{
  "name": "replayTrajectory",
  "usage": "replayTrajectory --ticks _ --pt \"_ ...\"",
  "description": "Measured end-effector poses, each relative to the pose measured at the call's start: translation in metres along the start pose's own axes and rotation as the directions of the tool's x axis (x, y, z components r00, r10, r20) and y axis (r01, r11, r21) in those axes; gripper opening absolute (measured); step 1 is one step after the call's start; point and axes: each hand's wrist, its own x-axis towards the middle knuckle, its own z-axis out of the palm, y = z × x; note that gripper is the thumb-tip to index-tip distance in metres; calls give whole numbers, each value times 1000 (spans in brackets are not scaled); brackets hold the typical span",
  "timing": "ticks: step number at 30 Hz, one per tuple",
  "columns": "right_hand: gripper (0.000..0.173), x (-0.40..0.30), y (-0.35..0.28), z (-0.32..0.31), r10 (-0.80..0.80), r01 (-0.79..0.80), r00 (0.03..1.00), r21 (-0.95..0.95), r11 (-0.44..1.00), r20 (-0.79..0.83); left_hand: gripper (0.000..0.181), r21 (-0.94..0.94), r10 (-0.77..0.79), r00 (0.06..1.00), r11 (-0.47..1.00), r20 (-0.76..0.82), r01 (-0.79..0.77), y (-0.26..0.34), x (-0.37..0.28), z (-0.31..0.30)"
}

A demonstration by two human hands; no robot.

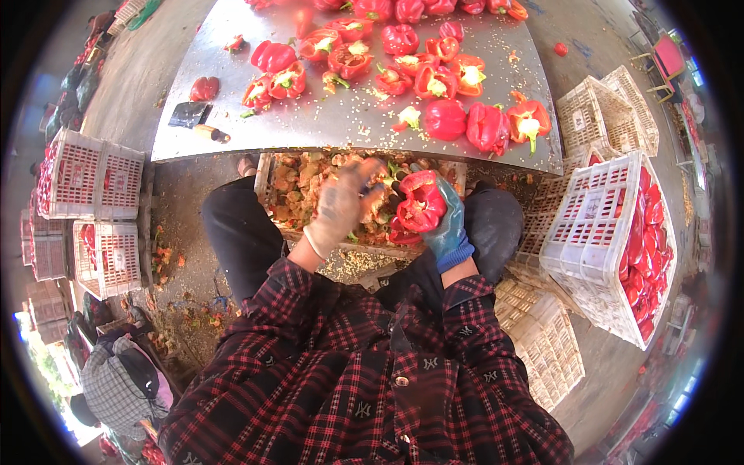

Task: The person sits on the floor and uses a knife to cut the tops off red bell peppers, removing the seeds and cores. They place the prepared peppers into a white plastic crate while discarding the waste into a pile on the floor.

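Observation:
My right hand, in a blue coated glove, grips a cut red bell pepper with its hollow inside showing. Another red pepper piece shows just below it. To the left, my left hand wears a pale, stained glove and is blurred; whether anything is between its fingers is unclear. Under both hands, between my knees, a crate is heaped with pepper cores and seeds. Ahead on the metal table lie whole red peppers and halved peppers among scattered seeds.
A broad-bladed knife with a wooden handle lies at the table's left corner. Plastic crates of red peppers stand to the left and right. An overturned-looking crate sits near my right side. Another person is behind left.

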Motion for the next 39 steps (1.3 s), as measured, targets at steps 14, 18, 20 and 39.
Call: replayTrajectory --ticks 14,18,20,39 --pt "39 0 4 -1 61 -81 978 -94 992 -200 20 -483 -217 968 840 122 249 17 8 80" --pt "43 -2 6 -20 -108 105 994 -250 963 0 30 -892 -516 734 -165 442 421 -7 20 70" --pt "45 0 8 -14 -172 173 985 -278 945 30 38 -909 -317 872 -316 372 273 -45 -5 77" --pt "33 18 12 -18 -340 107 901 -622 776 -269 73 -427 -28 984 899 173 100 44 -35 51"
